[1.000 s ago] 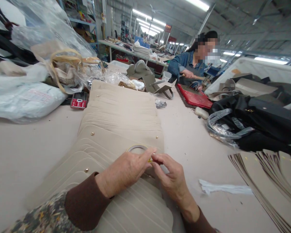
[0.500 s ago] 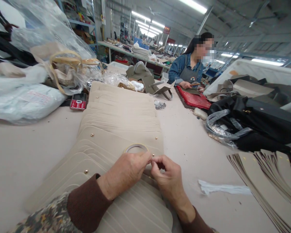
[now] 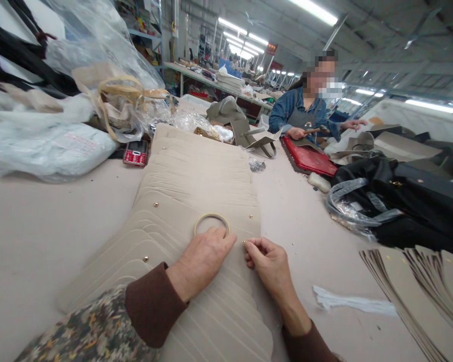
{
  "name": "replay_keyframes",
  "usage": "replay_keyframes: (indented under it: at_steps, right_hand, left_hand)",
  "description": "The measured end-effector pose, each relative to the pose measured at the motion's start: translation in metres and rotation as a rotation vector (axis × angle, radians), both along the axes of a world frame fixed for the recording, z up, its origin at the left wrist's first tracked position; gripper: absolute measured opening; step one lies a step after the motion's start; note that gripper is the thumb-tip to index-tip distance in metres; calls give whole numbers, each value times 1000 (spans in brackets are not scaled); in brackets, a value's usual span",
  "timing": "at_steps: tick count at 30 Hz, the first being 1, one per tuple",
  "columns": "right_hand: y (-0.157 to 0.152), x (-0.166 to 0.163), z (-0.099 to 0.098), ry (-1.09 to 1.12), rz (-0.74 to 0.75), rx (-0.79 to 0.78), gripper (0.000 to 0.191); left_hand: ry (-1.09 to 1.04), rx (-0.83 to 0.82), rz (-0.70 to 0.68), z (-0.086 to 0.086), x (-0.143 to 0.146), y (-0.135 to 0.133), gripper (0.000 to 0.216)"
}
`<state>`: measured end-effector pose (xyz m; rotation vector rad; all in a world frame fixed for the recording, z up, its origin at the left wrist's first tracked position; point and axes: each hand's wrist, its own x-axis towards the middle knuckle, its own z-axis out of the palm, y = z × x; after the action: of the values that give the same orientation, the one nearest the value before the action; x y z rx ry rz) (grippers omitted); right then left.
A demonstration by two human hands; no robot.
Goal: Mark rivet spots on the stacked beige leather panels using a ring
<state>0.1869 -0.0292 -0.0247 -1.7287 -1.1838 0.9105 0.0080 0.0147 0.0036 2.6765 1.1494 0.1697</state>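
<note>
My left hand is closed on a thin roll of tape with a yellow rim, whose lower part is hidden behind the fingers. Beneath it lie overlapping beige panels, fanned in a long row, several with small gold studs. Just to the right, my right hand is pinched over the panels' right edge. A tiny yellowish speck shows at its fingertips, too small to make out. A narrow gap separates the two hands.
Stacked beige strips and a white cloth strip lie at right. Black bags stand behind them. A co-worker sits by a red pad. Plastic-wrapped bundles and a red-and-black phone-like device are at left.
My hands were together at the fingertips and have now parted, the right one moving rightward. More of the tape roll shows. The co-worker has stretched one hand to the right.
</note>
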Motion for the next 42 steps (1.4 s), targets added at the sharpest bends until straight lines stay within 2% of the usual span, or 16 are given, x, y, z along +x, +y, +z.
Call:
replay_keyframes:
  at_steps: [5, 8, 10, 15, 17, 22, 25, 27, 30, 33, 38, 42]
  right_hand:
    - [3, -6, 4, -297, 18, 93, 25]
    - [4, -7, 5, -394, 38, 158, 22]
    - [4, -5, 4, -343, 34, 149, 23]
    - [4, 4, -4, 0, -1, 2, 32]
    - [3, 5, -4, -32, 17, 7, 31]
    - [5, -2, 2, -370, 71, 134, 24]
    - [7, -5, 3, -472, 76, 164, 20]
    - [6, -3, 1, -451, 28, 129, 17]
    - [0, 2, -5, -257, -46, 74, 26]
    - [-6, 4, -8, -184, -3, 108, 26]
    - [-4, -3, -3, -494, 63, 254, 25]
    - [4, -8, -1, -593, 75, 281, 23]
  left_hand:
    - [17, -19, 12, -2, 3, 0, 17]
    - [9, -13, 6, -3, 3, 0, 19]
    - [5, -8, 2, -3, 3, 1, 19]
    - [31, -42, 6, 0, 4, 1, 18]
    - [27, -49, 6, 0, 4, 1, 18]
    - [3, -30, 7, -2, 4, 1, 20]
    - [-1, -29, 8, -3, 3, 1, 20]
    - [-3, -25, 8, -2, 3, 1, 19]
    - [1, -19, 6, -2, 2, 1, 19]
    - [-15, -17, 0, -3, 1, 2, 19]
    - [-95, 63, 51, -1, -2, 10, 19]
    - [-63, 121, 112, 3, -2, 18, 19]
